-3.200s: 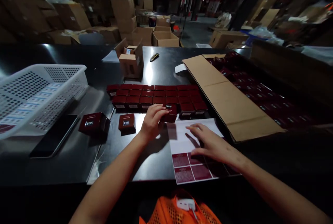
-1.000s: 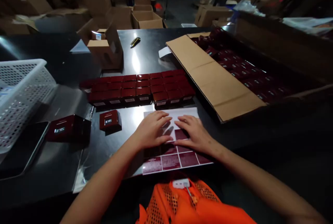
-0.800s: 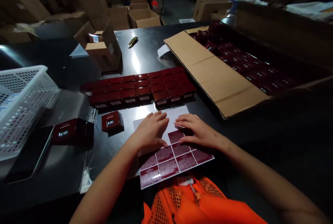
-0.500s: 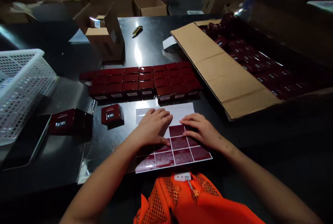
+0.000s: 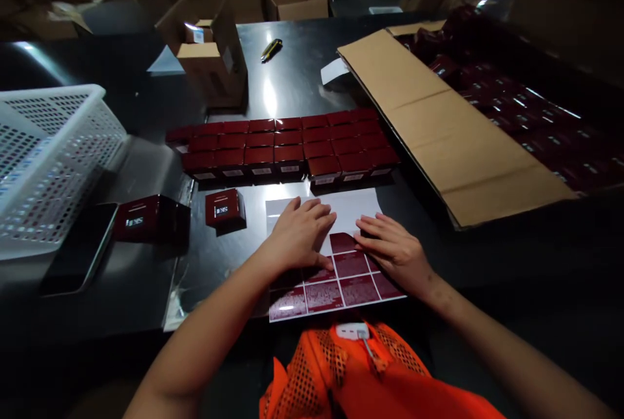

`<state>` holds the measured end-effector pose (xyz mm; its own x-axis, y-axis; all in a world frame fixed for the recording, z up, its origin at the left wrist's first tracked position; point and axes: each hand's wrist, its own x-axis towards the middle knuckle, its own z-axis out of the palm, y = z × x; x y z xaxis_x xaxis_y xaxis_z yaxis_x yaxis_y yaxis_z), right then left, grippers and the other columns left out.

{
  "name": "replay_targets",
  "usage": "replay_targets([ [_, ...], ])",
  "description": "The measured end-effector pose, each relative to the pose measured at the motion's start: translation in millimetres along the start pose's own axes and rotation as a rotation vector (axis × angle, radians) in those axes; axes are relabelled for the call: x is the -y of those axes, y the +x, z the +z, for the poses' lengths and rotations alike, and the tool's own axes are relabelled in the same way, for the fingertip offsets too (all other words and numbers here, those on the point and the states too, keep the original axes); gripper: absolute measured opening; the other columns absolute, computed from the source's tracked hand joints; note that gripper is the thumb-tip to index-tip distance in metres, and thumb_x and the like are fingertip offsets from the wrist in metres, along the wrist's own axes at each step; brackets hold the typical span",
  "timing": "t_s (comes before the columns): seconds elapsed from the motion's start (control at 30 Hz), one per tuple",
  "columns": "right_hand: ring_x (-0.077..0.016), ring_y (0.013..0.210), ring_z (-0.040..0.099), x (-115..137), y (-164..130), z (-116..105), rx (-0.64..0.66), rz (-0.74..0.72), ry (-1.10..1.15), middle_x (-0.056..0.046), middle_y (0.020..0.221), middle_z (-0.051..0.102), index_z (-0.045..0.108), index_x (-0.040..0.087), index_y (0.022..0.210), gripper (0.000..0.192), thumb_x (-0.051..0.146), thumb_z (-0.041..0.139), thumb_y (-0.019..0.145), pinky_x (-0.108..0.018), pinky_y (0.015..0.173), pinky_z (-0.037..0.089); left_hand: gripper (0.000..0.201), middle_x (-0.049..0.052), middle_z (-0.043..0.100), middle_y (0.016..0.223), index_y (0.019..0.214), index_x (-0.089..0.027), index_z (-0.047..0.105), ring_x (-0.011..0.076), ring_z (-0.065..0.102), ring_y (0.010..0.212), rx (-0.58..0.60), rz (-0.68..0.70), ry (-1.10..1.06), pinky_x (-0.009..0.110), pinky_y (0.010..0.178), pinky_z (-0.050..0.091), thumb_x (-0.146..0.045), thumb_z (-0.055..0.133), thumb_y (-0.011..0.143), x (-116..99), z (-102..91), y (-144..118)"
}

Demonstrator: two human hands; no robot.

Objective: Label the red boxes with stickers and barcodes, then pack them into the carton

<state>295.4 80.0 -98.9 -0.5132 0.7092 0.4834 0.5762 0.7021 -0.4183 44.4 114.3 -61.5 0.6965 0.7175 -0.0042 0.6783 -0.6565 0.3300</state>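
A sheet of dark red stickers (image 5: 358, 290) with a white, bare upper part lies flat at the table's front edge. My left hand (image 5: 303, 234) rests open on its left half, fingers spread and thumb over a sticker. My right hand (image 5: 390, 249) lies on the sheet's right side with fingers stretched out, their tips at the upper right corner of a top-row sticker (image 5: 342, 245). That corner looks slightly raised or bent. The right thumb is hidden. A single small dark red box (image 5: 225, 209) stands left of the sheet. Rows of similar boxes (image 5: 291, 154) stand behind it.
At right, a large open carton (image 5: 458, 130) holds many dark red boxes. A white plastic basket (image 5: 100, 130), a phone (image 5: 80, 250) and another red box (image 5: 153, 221) are at left. Farther back are a small open carton (image 5: 214, 75) and a utility knife (image 5: 272, 50).
The view has shifted, so the table things appear farther right. My right fingertips have slid slightly right over the sheet, showing more of the top-row sticker's corner. My left hand stays put on the sheet.
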Motion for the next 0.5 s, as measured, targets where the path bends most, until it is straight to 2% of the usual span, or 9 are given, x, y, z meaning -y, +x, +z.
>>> replay_targets([
  [0.1,-0.03,0.119,0.063,5,3,-9,0.043,0.063,0.074,-0.007,0.116,0.074,0.076,0.027,0.095,0.012,0.025,0.065,0.091,-0.055,0.101,0.053,0.095,0.015,0.057,0.139,0.134,-0.022,0.053,0.0402,0.045,0.135,0.014,-0.011,-0.023,0.061,0.112,0.032,-0.064,0.085,0.054,0,-0.3,-1],
  [0.2,-0.0328,0.119,0.06,11,15,-33,0.064,0.127,0.108,-0.008,0.118,0.069,0.074,0.031,0.084,0.012,0.029,0.064,0.09,-0.055,0.096,0.053,0.094,0.016,0.054,0.142,0.135,-0.021,0.052,0.0391,0.042,0.138,0.04,-0.013,-0.057,0.063,0.116,0.027,-0.063,0.084,0.057,0,-3.7,-1],
  [0.27,-0.0304,0.112,0.062,13,30,-50,-0.041,0.162,0.159,-0.007,0.116,0.066,0.072,0.033,0.086,0.008,0.028,0.065,0.089,-0.053,0.095,0.053,0.092,0.016,0.054,0.142,0.135,-0.019,0.051,0.0376,0.04,0.14,0.056,-0.007,-0.072,0.065,0.117,0.022,-0.063,0.082,0.06,0,-7.4,-1],
  [0.3,-0.029,0.11,0.062,15,41,-56,-0.119,0.162,0.19,-0.006,0.116,0.064,0.071,0.034,0.093,0.01,0.027,0.068,0.087,-0.051,0.096,0.051,0.091,0.016,0.054,0.142,0.135,-0.018,0.051,0.0371,0.039,0.14,0.061,-0.003,-0.073,0.066,0.118,0.02,-0.062,0.081,0.061,0,-9.3,-1],
  [0.33,-0.0279,0.11,0.061,18,54,-60,-0.178,0.14,0.217,-0.006,0.118,0.063,0.069,0.036,0.104,0.022,0.025,0.071,0.085,-0.05,0.099,0.05,0.091,0.016,0.054,0.141,0.135,-0.016,0.052,0.0369,0.039,0.139,0.063,0.003,-0.069,0.067,0.118,0.019,-0.062,0.081,0.062,1,-10.8,0],
  [0.4,-0.0279,0.116,0.058,31,87,-53,-0.157,0.027,0.25,-0.007,0.126,0.059,0.051,0.038,0.137,0.062,0.024,0.076,0.081,-0.05,0.104,0.045,0.092,0.017,0.055,0.14,0.134,-0.015,0.053,0.0377,0.04,0.138,0.058,0.016,-0.06,0.069,0.118,0.016,-0.062,0.081,0.061,1,-11.6,0],
  [0.43,-0.0286,0.119,0.056,39,105,-43,-0.068,-0.053,0.25,-0.008,0.131,0.057,0.035,0.037,0.15,0.082,0.026,0.077,0.08,-0.051,0.105,0.044,0.092,0.016,0.054,0.141,0.134,-0.016,0.054,0.0384,0.04,0.138,0.058,0.005,-0.07,0.069,0.118,0.016,-0.061,0.082,0.06,1,-10.3,-1],
  [0.5,-0.0296,0.121,0.055,59,144,-10,0.138,-0.199,0.274,-0.013,0.136,0.053,0.01,0.033,0.158,0.099,0.029,0.075,0.083,-0.051,0.101,0.048,0.09,0.012,0.055,0.143,0.135,-0.019,0.056,0.0387,0.042,0.136,0.073,-0.056,-0.123,0.062,0.119,0.024,-0.057,0.084,0.058,2,-4.3,-2],
])
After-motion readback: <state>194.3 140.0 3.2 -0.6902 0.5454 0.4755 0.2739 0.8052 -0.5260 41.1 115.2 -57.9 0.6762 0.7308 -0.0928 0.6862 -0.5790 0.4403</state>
